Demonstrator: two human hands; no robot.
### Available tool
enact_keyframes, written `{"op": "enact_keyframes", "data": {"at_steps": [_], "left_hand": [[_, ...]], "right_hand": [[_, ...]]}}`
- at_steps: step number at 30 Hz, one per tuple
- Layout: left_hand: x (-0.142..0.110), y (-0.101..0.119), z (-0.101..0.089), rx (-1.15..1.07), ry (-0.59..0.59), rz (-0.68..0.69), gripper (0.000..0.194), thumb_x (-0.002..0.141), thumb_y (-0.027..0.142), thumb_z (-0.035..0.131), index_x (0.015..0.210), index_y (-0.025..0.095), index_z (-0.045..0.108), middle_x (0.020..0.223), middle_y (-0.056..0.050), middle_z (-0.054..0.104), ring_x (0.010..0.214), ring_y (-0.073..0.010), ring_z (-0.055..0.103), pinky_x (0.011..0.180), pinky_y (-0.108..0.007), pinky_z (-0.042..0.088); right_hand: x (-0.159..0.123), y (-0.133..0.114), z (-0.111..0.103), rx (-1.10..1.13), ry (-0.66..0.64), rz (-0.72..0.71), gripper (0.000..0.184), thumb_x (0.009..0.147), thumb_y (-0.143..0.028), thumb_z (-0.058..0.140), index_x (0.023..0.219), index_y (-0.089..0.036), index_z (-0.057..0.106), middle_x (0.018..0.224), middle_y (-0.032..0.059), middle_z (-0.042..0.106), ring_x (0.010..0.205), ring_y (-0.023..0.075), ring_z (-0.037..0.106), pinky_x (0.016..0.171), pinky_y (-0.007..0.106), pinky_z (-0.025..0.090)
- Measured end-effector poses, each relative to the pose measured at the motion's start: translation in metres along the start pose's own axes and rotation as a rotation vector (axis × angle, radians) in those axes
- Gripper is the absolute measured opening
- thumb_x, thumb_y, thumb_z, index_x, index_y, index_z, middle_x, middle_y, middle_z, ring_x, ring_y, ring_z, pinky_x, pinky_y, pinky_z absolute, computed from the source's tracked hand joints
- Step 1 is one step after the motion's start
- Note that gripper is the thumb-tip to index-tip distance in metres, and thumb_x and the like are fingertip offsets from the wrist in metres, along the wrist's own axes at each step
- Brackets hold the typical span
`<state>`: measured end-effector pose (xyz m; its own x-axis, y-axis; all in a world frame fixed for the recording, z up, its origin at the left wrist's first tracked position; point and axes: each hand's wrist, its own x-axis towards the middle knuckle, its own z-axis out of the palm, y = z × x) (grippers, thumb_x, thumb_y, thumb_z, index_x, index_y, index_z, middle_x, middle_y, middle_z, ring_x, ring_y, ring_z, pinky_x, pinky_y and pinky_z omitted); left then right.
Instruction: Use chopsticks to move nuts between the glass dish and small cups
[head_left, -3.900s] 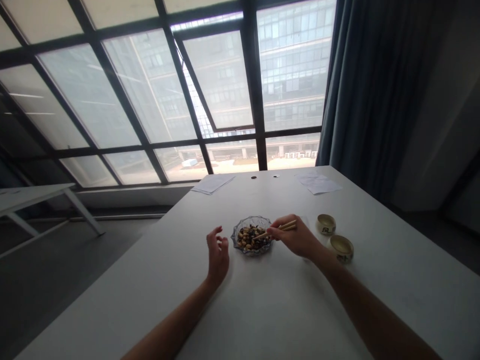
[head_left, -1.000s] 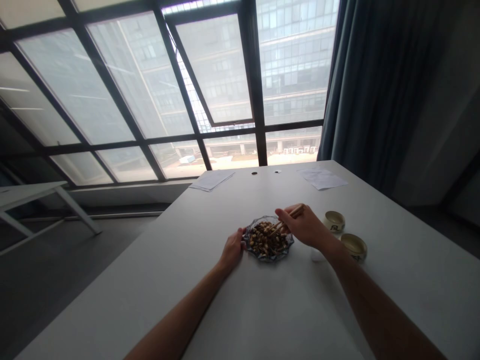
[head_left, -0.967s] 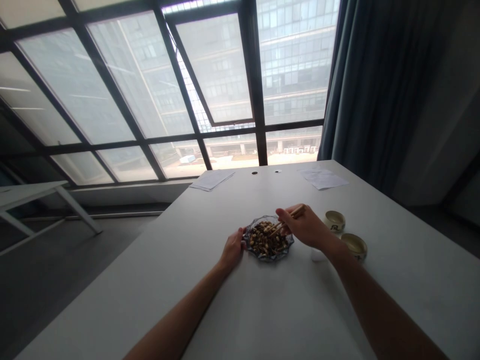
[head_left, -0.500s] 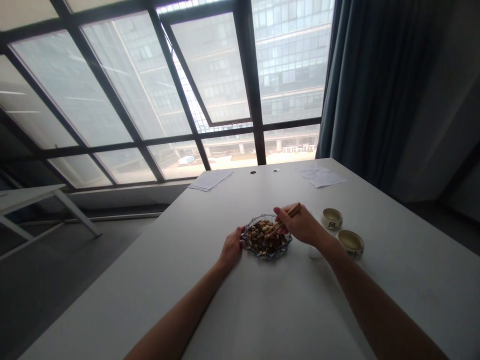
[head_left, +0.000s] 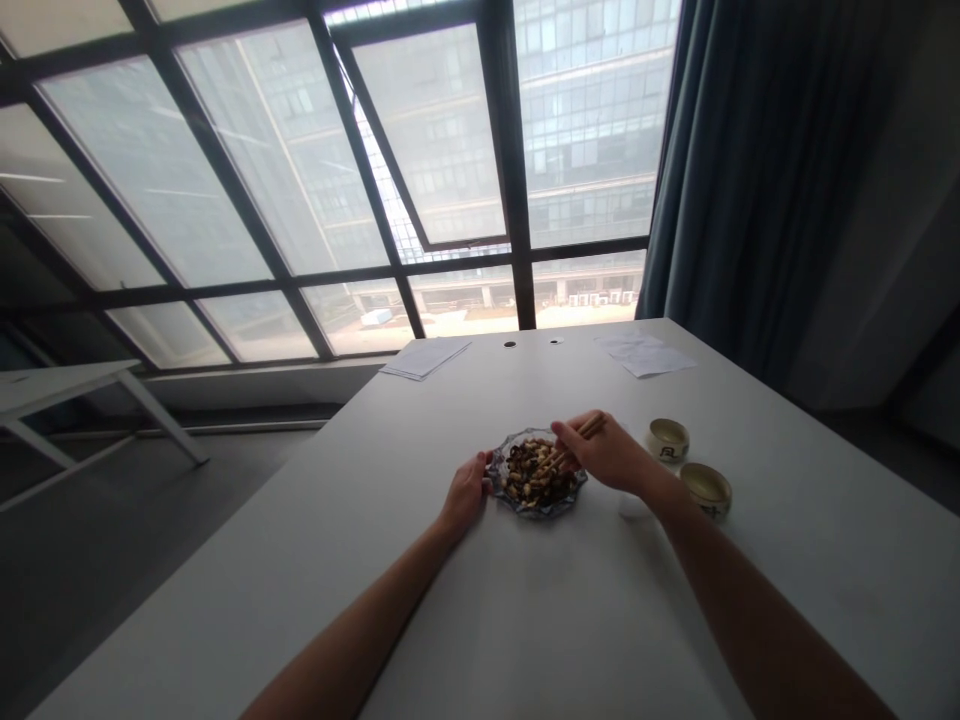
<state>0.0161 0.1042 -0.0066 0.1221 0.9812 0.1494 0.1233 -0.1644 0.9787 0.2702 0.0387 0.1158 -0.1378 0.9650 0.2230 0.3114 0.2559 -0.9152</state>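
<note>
A clear glass plate with a wavy rim stands on the white table, holding a heap of mixed brown and pale pieces that look like nuts or beans. My left hand grips the plate's left rim, thumb on top. Over the plate's right side, my right hand is closed round a pair of wooden chopsticks, their tips down in the heap. Whether a piece sits between the tips is too small to tell. Under my right forearm a small clear or white object is partly hidden.
Two small cream bowls with dark characters, a farther one and a nearer one, stand right of my right hand. Paper sheets lie at the table's far left, more papers at the far right. Windows and a blue curtain rise behind.
The heap has been stirred, with pieces shifted and a bare patch of glass showing at its upper left. Both hands keep their grips; the whole view has shifted slightly.
</note>
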Motion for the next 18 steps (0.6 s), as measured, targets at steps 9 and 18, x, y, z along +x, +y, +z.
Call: {"op": "enact_keyframes", "data": {"at_steps": [9,18], "left_hand": [[0.001,-0.002,0.000,-0.002,-0.028,0.006,0.065,0.092,0.069,0.052,0.114,0.012,0.075,0.097,-0.012,0.077,0.072,-0.0202,0.065,0.060,-0.027,0.047],[0.000,-0.003,0.000,-0.002,-0.012,-0.003,0.063,0.092,0.068,0.052,0.114,0.012,0.075,0.092,-0.010,0.077,0.067,-0.0178,0.063,0.058,-0.026,0.045]], "right_hand": [[0.013,0.020,0.013,0.014,0.073,0.000,0.040,0.088,-0.054,0.065,0.074,-0.016,0.071,0.068,0.0072,0.075,0.068,0.0236,0.075,0.060,0.029,0.058],[-0.003,0.003,-0.032,-0.106,0.100,0.071,0.032,0.087,-0.044,0.071,0.074,-0.015,0.072,0.063,0.0082,0.073,0.055,0.0190,0.069,0.050,0.025,0.052]]}}
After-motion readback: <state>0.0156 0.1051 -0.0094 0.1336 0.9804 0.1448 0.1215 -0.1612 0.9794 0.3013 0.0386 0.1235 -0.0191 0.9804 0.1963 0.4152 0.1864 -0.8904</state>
